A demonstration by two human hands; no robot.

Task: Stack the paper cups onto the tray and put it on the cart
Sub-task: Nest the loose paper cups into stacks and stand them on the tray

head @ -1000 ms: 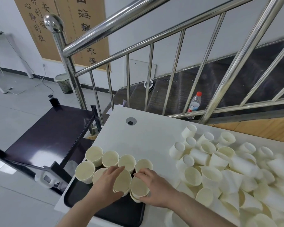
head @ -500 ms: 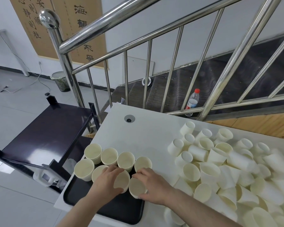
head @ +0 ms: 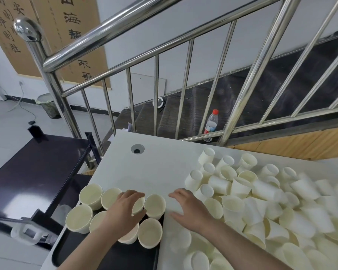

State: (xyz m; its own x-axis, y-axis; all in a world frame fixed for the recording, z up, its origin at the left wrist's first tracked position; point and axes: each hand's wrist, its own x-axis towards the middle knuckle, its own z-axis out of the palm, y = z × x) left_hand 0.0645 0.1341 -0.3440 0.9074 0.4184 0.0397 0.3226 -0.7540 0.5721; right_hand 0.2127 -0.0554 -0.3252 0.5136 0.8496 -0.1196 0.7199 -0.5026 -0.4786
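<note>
Over the tray's [head: 113,258] far edge, left hand [head: 125,213] is resting spread-fingered on upright cups [head: 154,206]; right hand [head: 189,209], fingers loose and empty, is heading toward the pile [head: 261,201]; should keep rows tight.

two bare forearms, hands [head: 125,213] — no sleeves, no jewellery

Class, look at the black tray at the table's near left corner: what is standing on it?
On the black plastic tray, upright cream paper cups stand in two rows, openings up. The left hand lies over the middle ones, so an exact count is hidden. The tray's near part is bare.
</note>
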